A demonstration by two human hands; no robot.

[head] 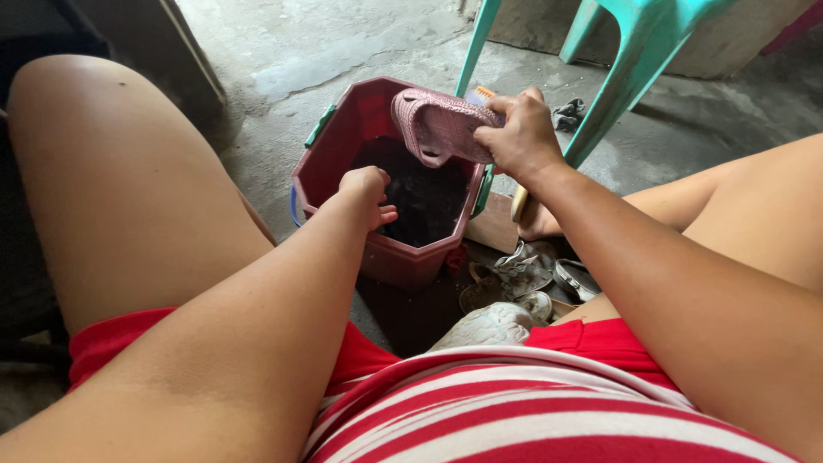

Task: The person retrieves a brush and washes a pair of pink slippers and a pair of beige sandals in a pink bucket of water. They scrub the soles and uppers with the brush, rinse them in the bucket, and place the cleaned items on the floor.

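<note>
Between the knees, on the floor: a dark red, angular plastic bucket (343, 163) stands on grey concrete floor (326, 51), directly in front of the seated person.
Bucket contents: dark water fills the lower part; its depth cannot be judged.
Bucket fittings: a green clip sits on the far-left rim, and a blue handle section shows at the left wall.
Right hand (523, 137): raised over the far-right rim of the bucket, grip closed on a pink perforated rubber clog (437, 124).
Clog position: held above the water, tilted, with the toe end pointing left and the sole side facing the camera; no part touches the water.
Left hand (367, 190): lowered into the bucket mouth at the near-left side, fingers curled inward; grip narrow, and whether it holds anything cannot be told.
Hand spacing: the two hands are near each other but apart.
Right of the bucket: several worn grey and white shoes (514, 283) lie in a heap on the floor, just beside the bucket wall.
Behind the bucket: turquoise plastic chair legs (634, 60) rise at an angle past the right hand.
</note>
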